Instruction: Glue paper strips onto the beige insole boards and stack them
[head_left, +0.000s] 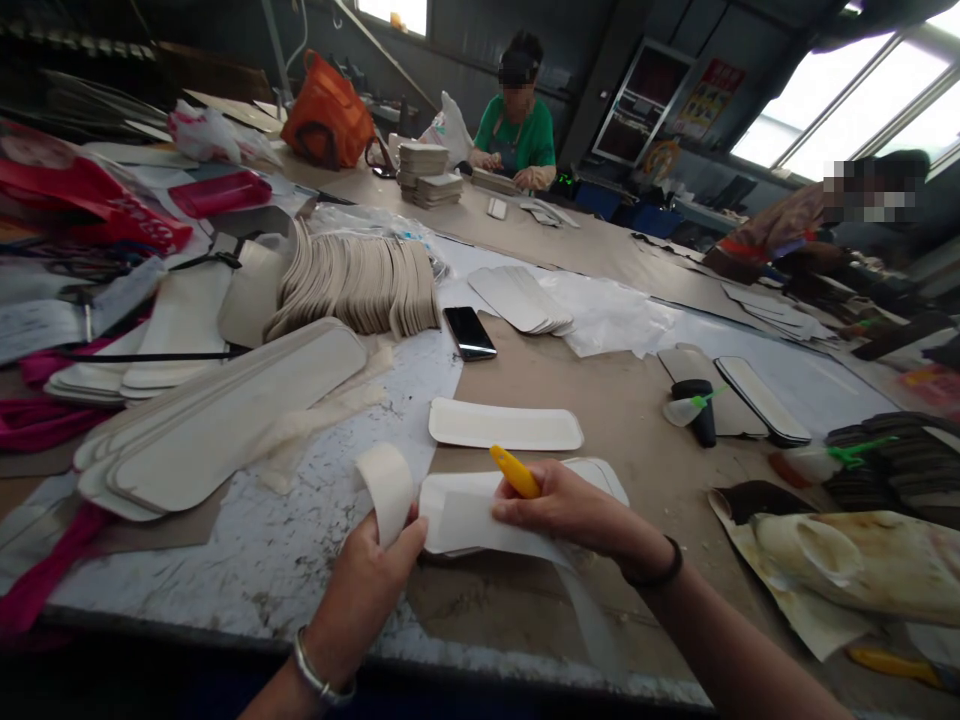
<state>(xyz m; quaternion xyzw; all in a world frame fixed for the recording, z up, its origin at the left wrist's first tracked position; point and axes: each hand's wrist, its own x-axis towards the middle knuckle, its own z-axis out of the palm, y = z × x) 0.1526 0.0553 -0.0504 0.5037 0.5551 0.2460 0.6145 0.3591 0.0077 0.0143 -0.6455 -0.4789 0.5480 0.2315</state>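
My left hand point(375, 570) is closed on a curled white strip point(388, 485), pinching it beside the left end of a pale, round-cornered panel point(611, 482). A yellow-handled tool point(514, 472) is gripped in my right hand point(566, 510); its working end is hidden, so I cannot tell its kind. The fingers of that hand rest on a white sheet point(465, 518) lying over the panel. From the sheet's right side a thin translucent strip point(589, 605) hangs toward the table's front edge. Just beyond lies another white panel point(506, 425), flat on the table.
Stacked panels point(240, 420) and a row of curved pieces point(360, 285) occupy the left. A phone point(470, 333) lies ahead. Rightward are a squeeze bottle point(686, 408), a stained cloth-like piece point(847, 560) and a yellow-handled brush point(896, 665). Two people point(517, 130) work across the table.
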